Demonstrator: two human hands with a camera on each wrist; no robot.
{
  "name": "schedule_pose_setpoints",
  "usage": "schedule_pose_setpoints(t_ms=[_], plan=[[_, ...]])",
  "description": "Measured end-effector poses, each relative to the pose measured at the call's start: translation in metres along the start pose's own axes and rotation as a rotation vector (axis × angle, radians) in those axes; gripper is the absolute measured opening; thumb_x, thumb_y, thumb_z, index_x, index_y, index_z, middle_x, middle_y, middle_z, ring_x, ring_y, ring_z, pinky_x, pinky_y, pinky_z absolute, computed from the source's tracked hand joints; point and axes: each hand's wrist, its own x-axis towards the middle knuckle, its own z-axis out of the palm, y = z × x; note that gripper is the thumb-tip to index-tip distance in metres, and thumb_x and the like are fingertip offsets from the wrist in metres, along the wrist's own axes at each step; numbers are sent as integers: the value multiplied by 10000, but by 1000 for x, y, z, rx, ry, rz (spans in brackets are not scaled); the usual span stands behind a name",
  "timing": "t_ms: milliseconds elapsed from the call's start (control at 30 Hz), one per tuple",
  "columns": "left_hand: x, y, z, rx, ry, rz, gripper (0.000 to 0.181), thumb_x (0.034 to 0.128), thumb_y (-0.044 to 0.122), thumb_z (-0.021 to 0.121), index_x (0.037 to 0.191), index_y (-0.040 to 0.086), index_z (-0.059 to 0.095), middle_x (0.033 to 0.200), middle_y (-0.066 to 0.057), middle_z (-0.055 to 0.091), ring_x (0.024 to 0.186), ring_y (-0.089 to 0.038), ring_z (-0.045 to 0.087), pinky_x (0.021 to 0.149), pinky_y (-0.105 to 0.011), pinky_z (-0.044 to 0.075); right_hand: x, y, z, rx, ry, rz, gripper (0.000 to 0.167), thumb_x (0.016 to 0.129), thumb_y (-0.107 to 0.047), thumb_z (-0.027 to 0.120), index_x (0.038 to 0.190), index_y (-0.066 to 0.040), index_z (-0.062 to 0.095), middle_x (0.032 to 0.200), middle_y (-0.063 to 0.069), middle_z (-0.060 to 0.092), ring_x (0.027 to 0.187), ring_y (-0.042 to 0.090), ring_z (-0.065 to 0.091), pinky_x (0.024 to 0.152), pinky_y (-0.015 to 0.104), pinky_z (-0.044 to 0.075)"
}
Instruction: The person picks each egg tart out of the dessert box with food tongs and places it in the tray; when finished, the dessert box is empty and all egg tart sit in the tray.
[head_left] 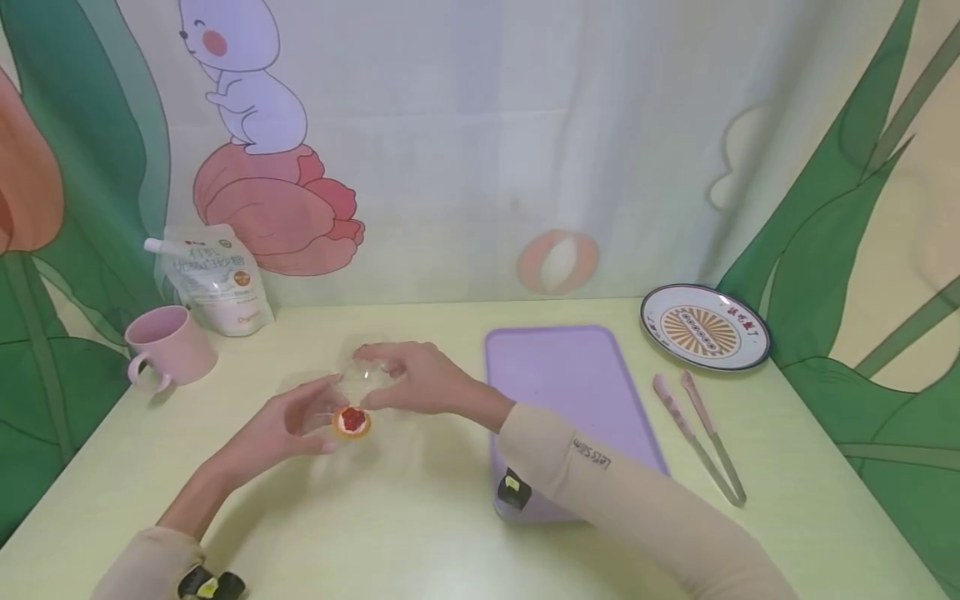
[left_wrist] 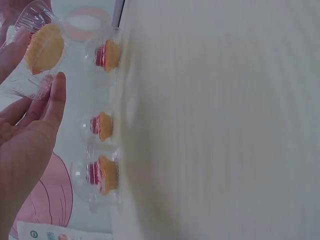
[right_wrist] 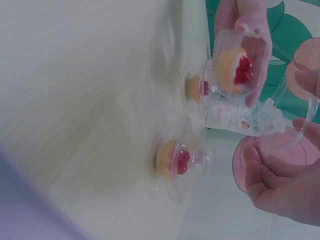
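Note:
Between the two raised hands is a small tart (head_left: 352, 422) topped with red fruit, sitting in a clear plastic box. My left hand (head_left: 273, 433) holds the box's bottom half by its side, and the tart's pale underside (left_wrist: 45, 48) shows through it in the left wrist view. With thumb and fingers my right hand (head_left: 423, 379) grips the clear domed lid (head_left: 365, 379), which is swung up from the base. Beyond the hands, three more tarts in clear boxes stand on the table, among them one boxed tart (right_wrist: 170, 157); the head view mostly hides them.
A purple tray (head_left: 555, 375) lies right of the hands, with pink-handled tongs (head_left: 705, 437) beside it. At the back right is a patterned plate (head_left: 705, 327). A pink mug (head_left: 172, 346) and a spouted pouch (head_left: 217, 279) stand at the back left, before a printed curtain.

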Motion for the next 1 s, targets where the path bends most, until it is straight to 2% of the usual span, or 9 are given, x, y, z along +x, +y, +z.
schedule_pose_setpoints(t_ms=[100,233,333,400,567,633,800,867,1000], plan=[[-5,-2,-2,-19,-1,-18,780,857,19,743,1503,-64,313,1341,-102,560,1180,62,573,988,-151,468,-4,2,-3,-11,13,11,597,833,-299,763,1402,-289,582,1364,-62,644,1194,256,643,868,262,531],[-10,-4,-3,-12,8,-31,723,851,56,762,1450,-87,383,1413,-207,530,1172,59,584,975,-155,478,-12,5,-3,-31,4,42,641,822,-325,777,1425,-309,558,1146,23,731,1013,181,685,760,242,524],[-13,-6,-2,-4,14,-51,694,845,61,768,1424,-88,416,1415,-283,511,1158,66,587,961,-144,477,-20,4,0,-36,-18,62,670,822,-335,778,1445,-278,539,1056,87,732,905,134,667,738,241,512],[-15,-7,-1,-4,8,-68,689,840,62,773,1413,-92,424,1405,-306,509,1149,69,587,954,-144,477,-25,4,1,-42,-34,76,680,824,-346,775,1454,-276,527,1140,94,726,973,135,674,779,242,506],[-19,-9,1,5,-28,-97,706,836,78,782,1407,-112,412,1389,-332,506,1146,64,581,946,-156,483,-36,6,7,-38,-69,65,700,831,-328,785,1468,-260,501,1313,120,672,1216,257,640,898,282,499],[-20,-10,1,28,-38,-113,716,828,89,791,1404,-109,415,1387,-328,514,1187,-15,589,940,-160,487,-39,9,10,-43,-78,51,699,831,-323,789,1465,-251,504,1355,97,649,1230,276,627,907,292,504],[-19,-13,-2,115,-65,-147,771,803,126,820,1421,-77,407,1358,-279,554,1293,-394,539,925,-174,494,-44,13,18,-141,-155,52,695,841,-345,780,1468,-247,498,1408,35,611,1222,251,627,955,318,513],[-19,-14,-3,171,-75,-138,814,790,140,831,1441,-61,385,1334,-243,574,1282,-453,525,968,-243,499,-46,15,21,-181,-196,47,706,842,-346,779,1475,-234,489,1421,27,601,1237,231,620,994,327,503],[-21,-12,-4,278,-86,-128,898,758,161,854,1470,-44,346,1322,-217,582,1273,-451,513,1063,-552,438,-46,19,28,-232,-242,40,719,838,-348,785,1480,-232,483,1425,3,598,1251,179,598,1025,317,478]])
